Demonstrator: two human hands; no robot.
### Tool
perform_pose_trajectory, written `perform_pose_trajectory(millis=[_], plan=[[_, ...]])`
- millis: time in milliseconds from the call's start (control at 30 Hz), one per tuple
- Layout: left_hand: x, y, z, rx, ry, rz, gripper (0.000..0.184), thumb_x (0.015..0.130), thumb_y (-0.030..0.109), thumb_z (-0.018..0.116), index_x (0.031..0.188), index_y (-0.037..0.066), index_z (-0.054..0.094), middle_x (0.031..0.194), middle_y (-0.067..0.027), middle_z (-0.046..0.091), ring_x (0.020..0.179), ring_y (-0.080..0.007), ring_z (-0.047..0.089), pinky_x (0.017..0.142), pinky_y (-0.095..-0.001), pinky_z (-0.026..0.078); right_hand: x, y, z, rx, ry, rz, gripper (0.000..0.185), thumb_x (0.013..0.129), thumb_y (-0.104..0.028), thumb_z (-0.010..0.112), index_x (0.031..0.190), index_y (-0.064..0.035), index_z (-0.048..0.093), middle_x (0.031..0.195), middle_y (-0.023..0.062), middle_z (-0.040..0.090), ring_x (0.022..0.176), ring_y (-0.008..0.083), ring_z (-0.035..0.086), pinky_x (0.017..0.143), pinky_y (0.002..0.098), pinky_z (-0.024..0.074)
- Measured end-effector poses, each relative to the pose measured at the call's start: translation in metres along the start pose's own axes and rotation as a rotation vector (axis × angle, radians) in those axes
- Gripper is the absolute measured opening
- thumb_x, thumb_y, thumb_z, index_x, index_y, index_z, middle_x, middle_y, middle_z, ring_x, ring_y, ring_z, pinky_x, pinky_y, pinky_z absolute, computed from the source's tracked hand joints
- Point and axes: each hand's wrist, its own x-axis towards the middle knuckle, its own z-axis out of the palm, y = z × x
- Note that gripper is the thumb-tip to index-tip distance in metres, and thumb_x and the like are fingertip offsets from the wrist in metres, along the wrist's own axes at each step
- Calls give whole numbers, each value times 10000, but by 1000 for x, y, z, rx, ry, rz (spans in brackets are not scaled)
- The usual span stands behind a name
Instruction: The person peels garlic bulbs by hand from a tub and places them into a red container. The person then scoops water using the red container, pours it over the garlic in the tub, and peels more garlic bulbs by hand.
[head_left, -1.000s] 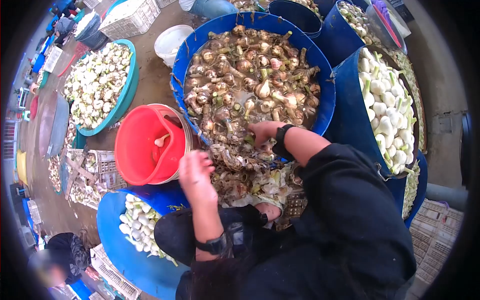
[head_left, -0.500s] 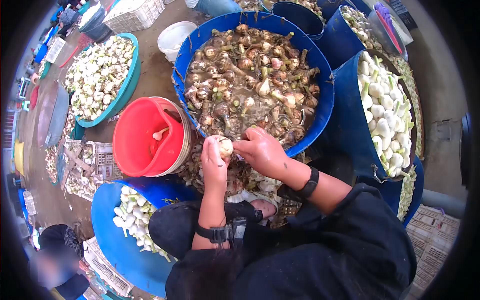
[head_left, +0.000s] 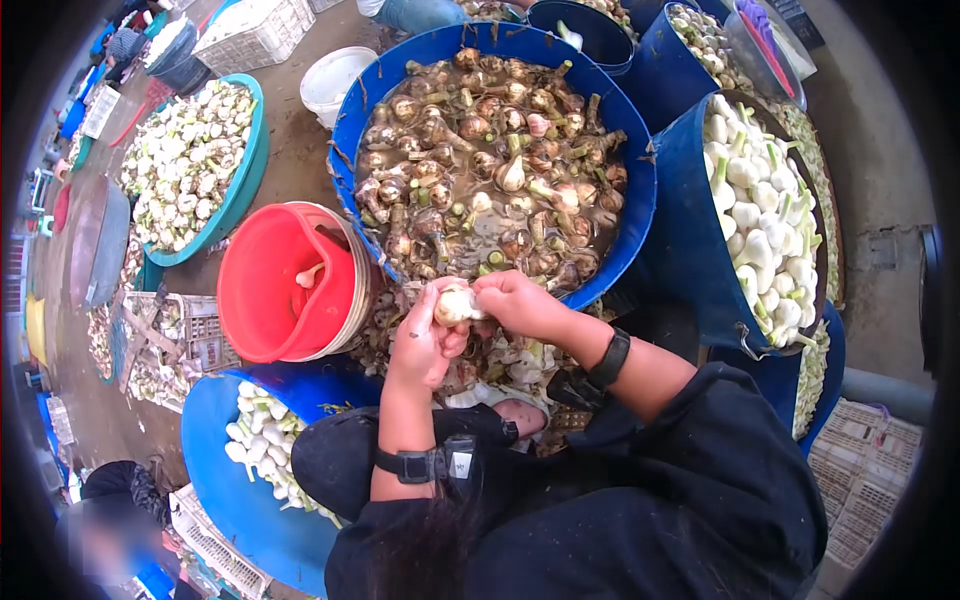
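A pale garlic bulb [head_left: 455, 307] is held between my two hands, just over the near rim of a blue tub [head_left: 648, 215]. My left hand [head_left: 421, 340] is closed round the bulb from the left. The fingers of my right hand [head_left: 522, 303] pinch its right side, by the neck or a strip of skin; which one I cannot make out. Brown unpeeled garlic bulbs [head_left: 512, 174] float in the tub's muddy water. Below my hands lies a heap of peeled garlic skins [head_left: 485, 365].
A red bucket [head_left: 262, 250] with one bulb inside stands at the left. Blue tubs of white garlic are at the right [head_left: 680, 220] and lower left [head_left: 215, 450]. A green basin [head_left: 262, 150] of garlic stands farther left; another person [head_left: 125, 510] is at lower left.
My hands have shifted slightly down in view with the bulb, and the bulb is turned to show more of its white side. The view has moved a little.
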Motion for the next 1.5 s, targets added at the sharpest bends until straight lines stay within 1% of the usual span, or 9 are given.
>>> perform_pose_trajectory(millis=[300,467,600,667,767,867,1000,1133,1500], plan=[[-5,-1,8,997,50,188,564,874,360,546,1303,17,416,1032,-139,590,863,-196,566,776,-297,446,-21,3,4,-975,251,-648,116,809,-136,606,839,-34,652,715,108,604,690,254,581,625,359,443],[-14,-11,24,1568,63,762,542,742,73,656,1250,25,475,1073,-164,594,979,-293,564,877,-367,434,8,29,-19,204,102,210,217,865,-156,539,713,-34,634,632,50,610,481,112,496,466,290,419],[-2,-15,12,1784,93,1179,465,711,-33,598,1167,-3,509,1161,-179,549,1057,-355,527,932,-409,414,0,20,-18,566,18,162,168,908,-156,491,860,-48,609,722,6,600,571,98,530,487,249,435],[0,-22,16,1684,159,1182,316,771,-40,558,1084,-16,524,1201,-177,534,1100,-322,522,927,-404,427,-4,16,-6,745,-16,104,148,920,-153,470,944,-46,570,832,22,599,716,103,553,590,261,456],[5,-20,12,73,393,638,99,883,65,514,964,10,525,1157,-173,557,1069,-247,547,863,-334,476,-19,18,12,846,-147,-233,181,934,-181,451,1022,-49,537,1004,42,560,907,123,532,801,288,434],[2,-7,-21,-465,411,294,269,908,216,497,1058,-3,534,1093,-151,589,995,-258,587,809,-325,501,-44,22,11,350,-94,-438,229,924,-246,477,985,-40,556,954,47,564,921,134,527,854,295,412],[-8,1,-18,-444,371,273,300,909,265,497,1081,23,536,1059,-133,606,938,-250,610,746,-311,523,-57,-10,-17,589,-25,-649,216,896,-203,491,921,-12,588,938,69,602,864,179,580,798,336,459],[-1,-6,6,381,678,642,185,925,178,469,987,4,481,1094,-202,584,987,-216,582,788,-303,487,-53,-29,-1,-866,146,-288,303,798,-312,609,919,-36,640,788,188,624,764,325,616,670,395,484],[-5,-12,21,527,481,928,203,919,176,499,919,-19,443,1098,-258,561,995,-266,570,843,-333,459,-14,-21,15,52,57,-114,168,850,-107,475,709,-28,519,587,14,527,484,78,484,475,225,409]])
